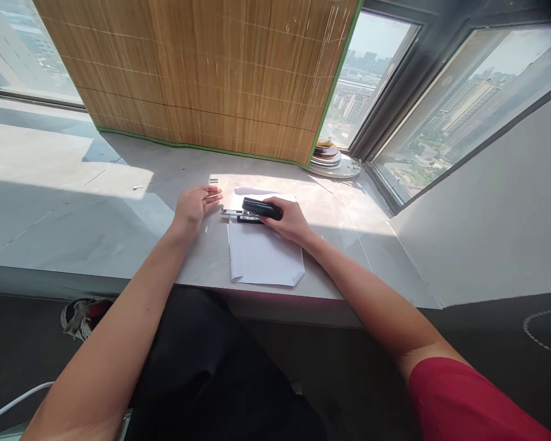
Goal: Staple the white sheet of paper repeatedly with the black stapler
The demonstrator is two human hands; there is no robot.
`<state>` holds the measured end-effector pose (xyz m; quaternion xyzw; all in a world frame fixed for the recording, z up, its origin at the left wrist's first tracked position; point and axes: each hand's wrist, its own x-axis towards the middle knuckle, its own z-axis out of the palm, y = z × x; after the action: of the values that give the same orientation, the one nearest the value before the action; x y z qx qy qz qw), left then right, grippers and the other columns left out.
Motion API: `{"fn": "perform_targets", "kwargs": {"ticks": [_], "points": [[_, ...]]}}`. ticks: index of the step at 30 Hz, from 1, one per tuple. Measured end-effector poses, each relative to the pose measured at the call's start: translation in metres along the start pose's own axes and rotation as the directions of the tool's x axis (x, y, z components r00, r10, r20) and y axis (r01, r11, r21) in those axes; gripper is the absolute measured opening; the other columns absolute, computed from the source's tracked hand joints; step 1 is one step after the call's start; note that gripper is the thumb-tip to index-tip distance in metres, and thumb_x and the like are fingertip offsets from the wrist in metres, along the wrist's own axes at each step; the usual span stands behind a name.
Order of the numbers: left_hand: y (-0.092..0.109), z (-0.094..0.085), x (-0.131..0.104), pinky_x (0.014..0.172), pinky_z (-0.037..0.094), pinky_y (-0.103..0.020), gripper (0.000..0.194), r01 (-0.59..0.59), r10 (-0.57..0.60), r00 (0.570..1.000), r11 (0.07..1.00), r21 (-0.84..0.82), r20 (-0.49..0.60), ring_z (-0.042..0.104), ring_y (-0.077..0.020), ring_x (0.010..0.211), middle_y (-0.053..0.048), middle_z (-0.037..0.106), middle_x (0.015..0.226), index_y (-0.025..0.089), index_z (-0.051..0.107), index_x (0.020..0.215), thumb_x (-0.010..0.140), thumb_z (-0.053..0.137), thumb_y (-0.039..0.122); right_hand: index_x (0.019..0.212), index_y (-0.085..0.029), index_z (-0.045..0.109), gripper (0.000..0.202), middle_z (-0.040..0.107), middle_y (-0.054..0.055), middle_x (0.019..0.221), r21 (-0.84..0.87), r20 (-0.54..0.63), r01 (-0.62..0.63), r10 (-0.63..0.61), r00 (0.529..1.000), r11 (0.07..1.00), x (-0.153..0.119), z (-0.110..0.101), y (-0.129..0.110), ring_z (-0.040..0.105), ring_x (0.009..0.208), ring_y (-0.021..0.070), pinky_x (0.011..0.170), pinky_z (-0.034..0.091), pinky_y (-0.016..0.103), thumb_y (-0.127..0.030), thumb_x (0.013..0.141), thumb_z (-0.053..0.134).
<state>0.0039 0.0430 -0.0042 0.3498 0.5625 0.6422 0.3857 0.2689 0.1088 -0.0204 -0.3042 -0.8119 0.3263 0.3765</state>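
My right hand (290,222) is wrapped around a black stapler (262,209), gripping its rear end. The stapler's top cover is raised, and its metal magazine (232,212) juts out toward the left. Beneath the stapler lie white paper sheets (266,254), with the lower corners folded or curled. My left hand (196,205) rests on the ledge to the left of the stapler, fingers extended and slightly apart, with nothing visible in them. Just beyond its fingertips lies a small strip of staples (213,180).
A bamboo blind (202,73) with green edging hangs at the back, its bottom near the ledge (73,226). Stacked plates (333,164) stand in the back right corner by the windows. A shoe (80,318) is on the floor at left.
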Motion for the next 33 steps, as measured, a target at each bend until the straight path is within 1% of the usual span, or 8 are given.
{"fn": "perform_targets", "kwargs": {"ticks": [4,8,11,13,18,25,30,33], "points": [[-0.001,0.0,-0.001,0.112,0.062,-0.048,0.018,0.075,-0.076,0.997,0.991,-0.112,0.0,0.072,-0.0318,0.13,-0.019,0.076,0.125,0.017,0.069,0.1,0.088,0.059,0.027,0.105,-0.022,0.083,0.026,0.082,0.004,0.103,0.061,-0.115,0.041,-0.033,0.993,0.997,-0.005,0.003,-0.004,0.075,0.096,0.0253,0.088,0.059,0.04,-0.033,0.081,0.082],[0.002,0.009,-0.008,0.117,0.06,-0.051,0.024,0.222,-0.192,0.969,0.952,-0.212,0.153,0.069,-0.0341,0.135,-0.022,0.075,0.129,0.014,0.071,0.107,0.093,0.055,0.025,0.113,-0.029,0.084,0.024,0.082,0.006,0.11,-0.125,-0.28,0.104,-0.136,0.95,0.987,-0.012,0.001,-0.018,0.072,0.102,0.0286,0.094,0.059,0.048,-0.031,0.091,0.076],[0.004,0.017,-0.013,0.116,0.061,-0.054,0.031,0.337,-0.263,0.916,0.914,-0.227,0.303,0.069,-0.0371,0.136,-0.025,0.074,0.126,0.011,0.072,0.112,0.1,0.05,0.03,0.119,-0.036,0.084,0.024,0.081,0.006,0.118,-0.263,-0.23,0.173,-0.236,0.944,0.949,-0.015,0.001,-0.026,0.068,0.113,0.0322,0.104,0.055,0.058,-0.032,0.101,0.068],[0.005,0.019,-0.014,0.115,0.061,-0.055,0.031,0.359,-0.278,0.898,0.912,-0.201,0.342,0.068,-0.0383,0.136,-0.025,0.075,0.123,0.011,0.072,0.11,0.103,0.05,0.032,0.122,-0.04,0.083,0.025,0.08,0.005,0.123,-0.299,-0.148,0.231,-0.284,0.947,0.926,-0.016,0.002,-0.026,0.066,0.116,0.033,0.108,0.051,0.06,-0.035,0.104,0.067],[0.002,0.018,-0.012,0.115,0.061,-0.057,0.023,0.332,-0.271,0.914,0.926,-0.177,0.301,0.07,-0.0366,0.133,-0.021,0.077,0.112,0.015,0.07,0.099,0.103,0.052,0.029,0.122,-0.047,0.081,0.024,0.078,0.002,0.127,-0.349,0.019,0.293,-0.307,0.952,0.89,-0.018,0.005,-0.021,0.063,0.119,0.0322,0.111,0.045,0.059,-0.043,0.108,0.063],[0.007,0.019,-0.016,0.118,0.06,-0.05,0.019,0.368,-0.289,0.913,0.886,-0.281,0.287,0.072,-0.0323,0.131,-0.02,0.076,0.111,0.014,0.068,0.098,0.102,0.051,0.018,0.121,-0.047,0.081,0.028,0.079,0.001,0.12,-0.363,0.042,0.323,-0.331,0.943,0.874,-0.02,0.003,-0.023,0.063,0.121,0.0319,0.114,0.046,0.06,-0.038,0.11,0.056],[0.007,0.017,-0.016,0.118,0.061,-0.053,0.027,0.368,-0.274,0.91,0.879,-0.303,0.311,0.069,-0.035,0.135,-0.022,0.074,0.123,0.01,0.07,0.112,0.094,0.05,0.007,0.121,-0.037,0.081,0.022,0.079,0.006,0.121,-0.253,-0.218,0.175,-0.233,0.948,0.952,-0.018,0.002,-0.028,0.066,0.119,0.0329,0.107,0.054,0.059,-0.037,0.104,0.068],[0.005,0.015,-0.014,0.119,0.061,-0.049,0.037,0.314,-0.247,0.943,0.884,-0.347,0.223,0.068,-0.036,0.138,-0.024,0.072,0.129,0.005,0.069,0.122,0.089,0.054,0.001,0.12,-0.029,0.081,0.028,0.079,0.007,0.119,-0.072,-0.349,0.065,-0.086,0.933,0.995,-0.015,-0.001,-0.02,0.071,0.111,0.0309,0.097,0.06,0.051,-0.037,0.093,0.078]]}}
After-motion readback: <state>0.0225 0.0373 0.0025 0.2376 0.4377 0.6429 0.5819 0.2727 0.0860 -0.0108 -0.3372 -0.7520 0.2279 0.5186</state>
